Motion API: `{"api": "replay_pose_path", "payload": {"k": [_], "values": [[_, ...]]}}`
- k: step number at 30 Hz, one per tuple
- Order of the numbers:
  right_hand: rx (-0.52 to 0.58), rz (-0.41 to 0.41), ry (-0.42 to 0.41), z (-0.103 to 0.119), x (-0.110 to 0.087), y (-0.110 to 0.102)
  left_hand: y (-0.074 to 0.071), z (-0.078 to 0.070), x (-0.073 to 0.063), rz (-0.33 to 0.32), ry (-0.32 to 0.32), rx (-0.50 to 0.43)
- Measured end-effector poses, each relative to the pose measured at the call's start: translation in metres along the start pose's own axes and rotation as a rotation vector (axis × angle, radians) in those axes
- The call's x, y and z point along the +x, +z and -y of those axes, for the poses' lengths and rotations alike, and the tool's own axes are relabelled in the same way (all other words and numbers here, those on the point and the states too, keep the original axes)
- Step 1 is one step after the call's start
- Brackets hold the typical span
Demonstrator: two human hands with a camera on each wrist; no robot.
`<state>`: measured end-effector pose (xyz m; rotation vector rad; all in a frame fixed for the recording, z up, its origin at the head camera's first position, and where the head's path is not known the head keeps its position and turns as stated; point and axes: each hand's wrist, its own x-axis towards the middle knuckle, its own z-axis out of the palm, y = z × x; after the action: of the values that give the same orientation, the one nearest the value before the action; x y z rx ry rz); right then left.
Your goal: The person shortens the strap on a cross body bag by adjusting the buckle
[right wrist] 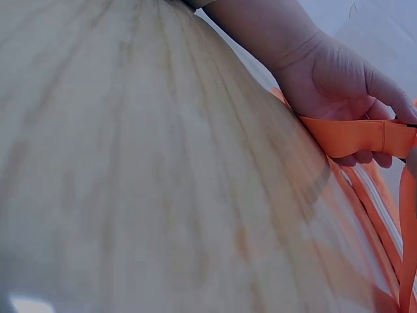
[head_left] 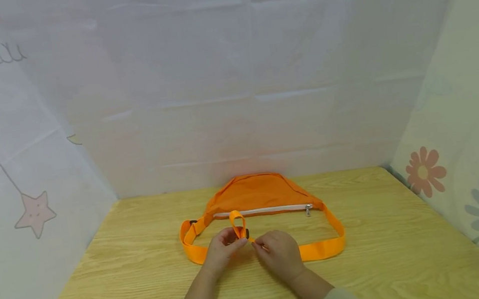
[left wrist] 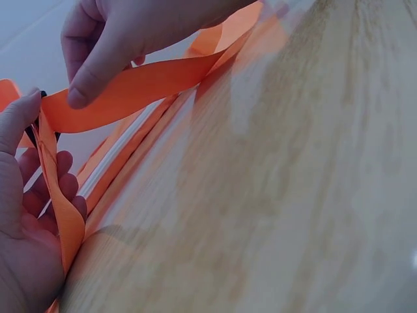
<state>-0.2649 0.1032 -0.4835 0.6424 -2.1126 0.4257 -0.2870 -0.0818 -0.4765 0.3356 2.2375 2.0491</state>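
Note:
An orange waist bag lies at the back of the wooden table, its white zipper facing me and its strap curving round in front. My left hand pinches the strap at a small black buckle, thumb on top. Above those fingers a narrow loop of strap stands upright. Close on the right, my right hand pinches the strap beside the buckle between thumb and fingers. In the left wrist view the strap runs as a flat band from the buckle past the right hand.
A metal zipper pull hangs at the bag's right end. Another black strap fitting sits by its left end. White printed sheets rise behind the wooden table and on both sides.

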Motion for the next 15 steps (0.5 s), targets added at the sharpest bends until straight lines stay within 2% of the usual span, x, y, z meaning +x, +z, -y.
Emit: {"api": "replay_pose_path", "payload": {"k": [6, 15], "values": [[-0.008, -0.060, -0.038, -0.0009, 0.0035, 0.0028, -0.0001, 0.0009, 0.0007, 0.029, 0.002, -0.027], [0.024, -0.092, -0.083, -0.0031, 0.0073, 0.0034, -0.0025, 0.0059, 0.0017, 0.064, 0.029, -0.037]]}}
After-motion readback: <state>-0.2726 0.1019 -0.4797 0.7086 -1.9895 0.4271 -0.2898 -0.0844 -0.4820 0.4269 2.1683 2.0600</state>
